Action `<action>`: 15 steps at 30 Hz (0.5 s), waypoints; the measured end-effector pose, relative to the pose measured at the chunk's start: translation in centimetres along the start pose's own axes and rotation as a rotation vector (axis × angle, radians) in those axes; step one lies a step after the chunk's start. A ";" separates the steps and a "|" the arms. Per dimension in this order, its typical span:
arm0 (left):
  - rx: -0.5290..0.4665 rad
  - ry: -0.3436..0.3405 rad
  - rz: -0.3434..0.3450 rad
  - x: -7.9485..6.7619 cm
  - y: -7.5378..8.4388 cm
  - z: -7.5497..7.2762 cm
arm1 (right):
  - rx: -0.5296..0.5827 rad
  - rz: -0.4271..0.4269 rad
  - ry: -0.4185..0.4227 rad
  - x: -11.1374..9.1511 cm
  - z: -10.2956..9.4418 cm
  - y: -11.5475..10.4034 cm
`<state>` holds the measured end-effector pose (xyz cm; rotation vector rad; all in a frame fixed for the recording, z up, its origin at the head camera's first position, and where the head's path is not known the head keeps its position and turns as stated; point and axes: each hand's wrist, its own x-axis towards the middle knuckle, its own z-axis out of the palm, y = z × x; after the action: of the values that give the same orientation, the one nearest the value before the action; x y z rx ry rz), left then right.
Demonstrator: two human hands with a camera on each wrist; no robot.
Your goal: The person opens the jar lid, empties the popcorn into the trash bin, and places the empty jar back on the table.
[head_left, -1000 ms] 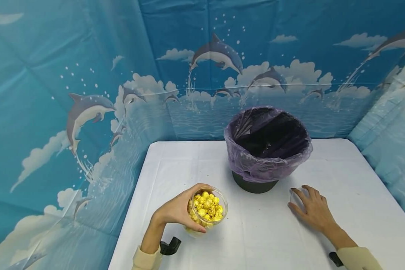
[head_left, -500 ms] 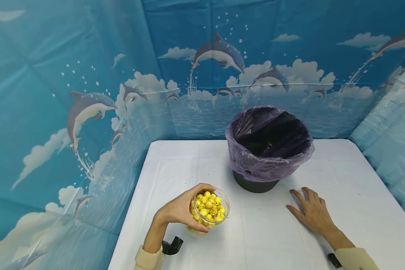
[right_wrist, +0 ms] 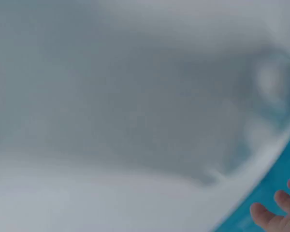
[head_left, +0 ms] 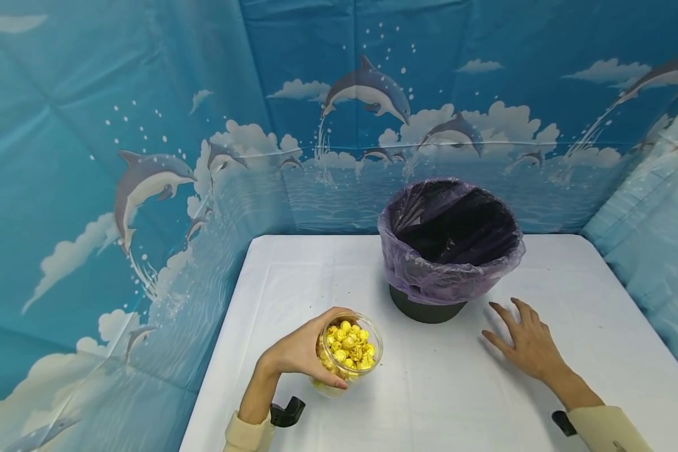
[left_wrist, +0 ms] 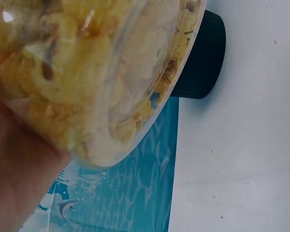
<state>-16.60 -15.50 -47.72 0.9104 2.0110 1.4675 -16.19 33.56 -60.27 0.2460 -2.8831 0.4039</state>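
Note:
My left hand (head_left: 301,348) wraps round a clear jar (head_left: 330,390) of yellow popcorn (head_left: 350,346), thumb on the near side and fingers behind. The jar has no lid on it, and its mouth faces up, leaning a little to the right. In the left wrist view the jar (left_wrist: 111,87) fills the upper left, with part of the hand (left_wrist: 19,169) against it. My right hand (head_left: 531,345) hovers over the right part of the table, fingers spread and bent, holding nothing visible. Its fingertips (right_wrist: 275,210) show at the right wrist view's lower corner, beside a large blurred grey shadow.
A black bin (head_left: 426,312) with a purple liner bag (head_left: 429,282) folded over its rim stands at the back, between the hands. The table (head_left: 429,402) has a white cover with small crumbs. Dolphin-print curtains (head_left: 339,176) hang behind it and at both sides.
My right hand has come away from a faint clear round thing at its fingertips, lifting slightly and spreading its fingers. The left hand and the jar stay almost still.

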 end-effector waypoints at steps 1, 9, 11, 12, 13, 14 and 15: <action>0.001 0.002 -0.002 0.0 0.0 0.0 | -0.005 0.005 0.002 0.5 -0.8 0.0; 0.000 0.011 -0.016 -0.3 -0.1 0.1 | -0.033 -0.026 0.123 5.8 -9.3 0.8; -0.003 0.012 -0.016 -0.4 0.0 0.1 | -0.025 -0.047 0.159 7.2 -11.4 0.9; -0.004 0.012 -0.017 -0.4 0.0 0.1 | -0.010 -0.059 0.170 7.9 -12.4 0.8; -0.005 0.012 -0.017 -0.4 0.0 0.1 | 0.005 -0.075 0.179 8.6 -13.4 0.7; -0.006 0.013 -0.017 -0.5 0.0 0.1 | 0.023 -0.088 0.185 9.2 -14.2 0.5; -0.005 0.013 -0.018 -0.5 0.0 0.1 | 0.041 -0.101 0.186 9.9 -15.1 0.2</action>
<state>-16.22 -15.79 -47.72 0.8800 2.0190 1.4718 -22.86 36.75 -43.81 0.3407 -2.6697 0.4433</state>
